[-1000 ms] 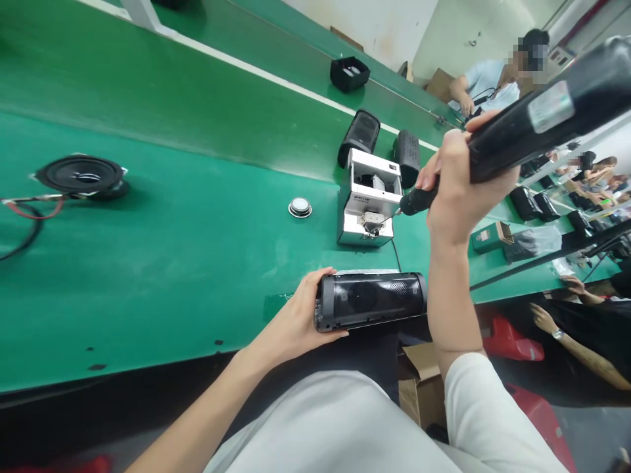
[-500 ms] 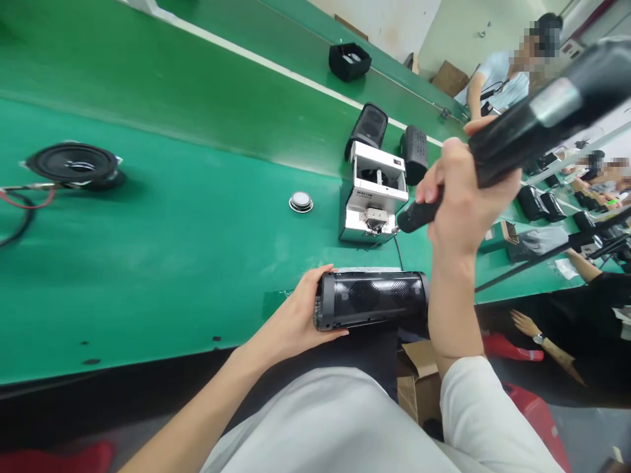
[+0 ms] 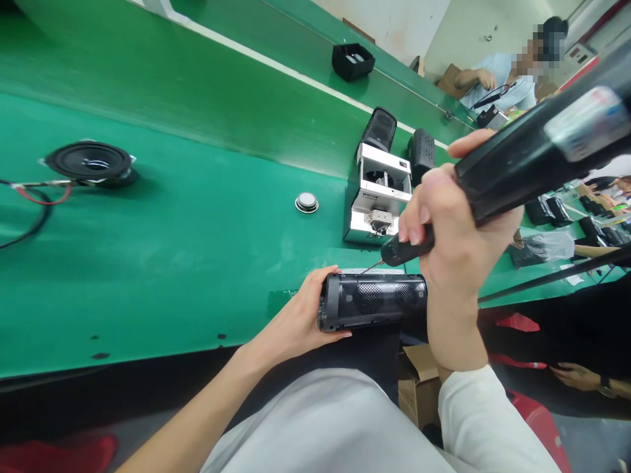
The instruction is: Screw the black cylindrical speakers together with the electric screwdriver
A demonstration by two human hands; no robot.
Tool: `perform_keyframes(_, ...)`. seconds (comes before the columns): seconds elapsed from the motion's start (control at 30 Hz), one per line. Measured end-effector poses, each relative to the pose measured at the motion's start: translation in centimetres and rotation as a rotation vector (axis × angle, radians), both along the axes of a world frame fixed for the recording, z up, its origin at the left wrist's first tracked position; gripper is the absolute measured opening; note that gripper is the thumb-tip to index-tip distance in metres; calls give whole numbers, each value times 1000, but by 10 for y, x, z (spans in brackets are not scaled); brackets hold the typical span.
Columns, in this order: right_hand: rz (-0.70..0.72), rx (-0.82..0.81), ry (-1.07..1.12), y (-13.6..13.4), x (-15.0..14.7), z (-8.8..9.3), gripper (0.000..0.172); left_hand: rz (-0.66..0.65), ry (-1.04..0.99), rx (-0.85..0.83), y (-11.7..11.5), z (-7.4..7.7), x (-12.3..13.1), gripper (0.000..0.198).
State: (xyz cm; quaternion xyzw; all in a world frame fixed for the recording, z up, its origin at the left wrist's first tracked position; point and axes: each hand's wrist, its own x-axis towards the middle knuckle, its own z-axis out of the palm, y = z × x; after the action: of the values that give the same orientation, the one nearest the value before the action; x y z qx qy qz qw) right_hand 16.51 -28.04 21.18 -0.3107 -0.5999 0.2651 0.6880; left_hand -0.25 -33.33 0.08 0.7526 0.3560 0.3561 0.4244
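My left hand (image 3: 296, 322) grips the left end of a black cylindrical speaker housing (image 3: 372, 301) lying sideways at the near edge of the green bench (image 3: 172, 256). My right hand (image 3: 456, 236) is wrapped round a long black electric screwdriver (image 3: 517, 164). Its thin bit points down-left, just above the top of the housing. Right behind the bit stands a small white and silver screw feeder box (image 3: 377, 203).
A loose speaker driver (image 3: 91, 161) with red and black wires lies at the left. A small round silver part (image 3: 306, 202) sits mid-bench. Two black speaker housings (image 3: 379, 128) stand behind the feeder, a black tray (image 3: 352, 60) farther back. Other people work at the right.
My right hand has brought the screwdriver tip from the feeder box down and left to just above the housing. The left hand stays on the housing.
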Motion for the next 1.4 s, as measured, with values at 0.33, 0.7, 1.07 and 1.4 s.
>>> perform_keyframes(0.33, 3, -80, -90, 2, -4, -35, 18, 14, -67, -47, 3, 5, 2, 96)
perform_keyframes(0.7, 27, -71, -67, 0, 0, -41, 19, 7, -46, -70, 3, 5, 1, 99)
perform_keyframes(1.07, -41, 79, 29, 6, 27, 2, 23, -1, 54, -21, 1, 3, 0, 95)
perform_keyframes(1.4, -348, 156, -104, 69, 36, -8, 49, 1, 88, -30, 2, -2, -1, 97)
